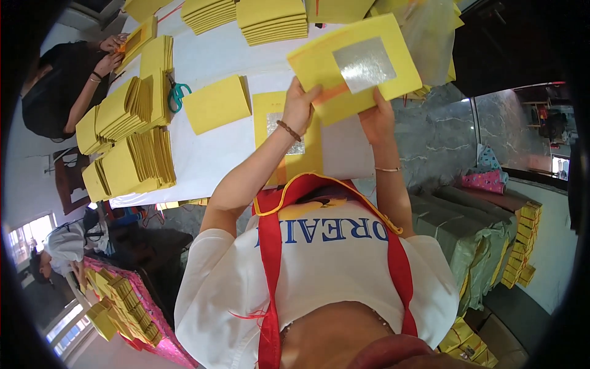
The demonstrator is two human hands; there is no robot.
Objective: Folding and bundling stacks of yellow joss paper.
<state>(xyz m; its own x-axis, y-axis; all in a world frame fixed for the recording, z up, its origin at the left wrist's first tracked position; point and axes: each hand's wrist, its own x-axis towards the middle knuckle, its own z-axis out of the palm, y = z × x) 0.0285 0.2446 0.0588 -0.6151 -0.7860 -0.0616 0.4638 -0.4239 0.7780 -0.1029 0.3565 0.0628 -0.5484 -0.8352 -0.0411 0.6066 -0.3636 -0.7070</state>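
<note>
Both my hands hold up a folded yellow joss paper [402,67] with a silver foil square and an orange strip, tilted over the table's right side. My left hand [298,109] grips its left lower corner, thumb across the front. At the lower edge, my right hand [377,120] pinches it, thumb in front and the other fingers mostly hidden behind. Below, partly covered by my left forearm, another foil-marked yellow sheet [264,111] lies flat at the table's near edge. To its left rests a plain folded yellow sheet [216,104].
Stacks of folded yellow paper [273,23] line the far side of the white table [212,58]; more piles [132,163] stand at left. Teal-handled scissors [178,97] lie beside them. Across the left corner, a co-worker [61,86] handles yellow paper. Grey-wrapped bundles [452,230] stand at my right.
</note>
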